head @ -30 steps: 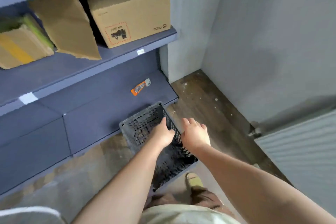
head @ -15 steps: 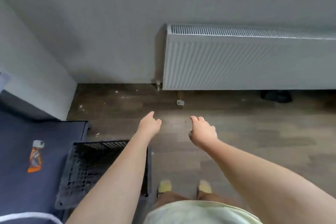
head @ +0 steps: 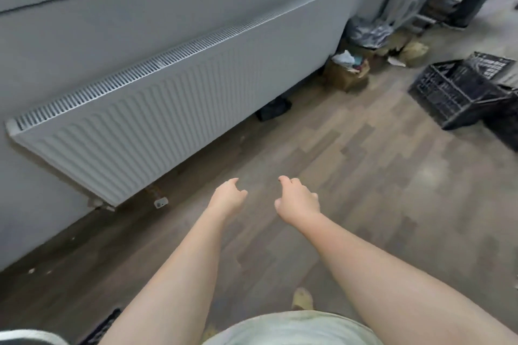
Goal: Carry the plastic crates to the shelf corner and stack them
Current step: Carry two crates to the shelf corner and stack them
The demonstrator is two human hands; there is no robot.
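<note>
On floor, right: black perforated crates (head: 459, 89).

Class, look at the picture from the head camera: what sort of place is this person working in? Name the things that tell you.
Probably a shop's back room or storeroom: black plastic crates on a wood-look floor, a wall radiator, and bags and cardboard clutter piled by the wall.
</note>
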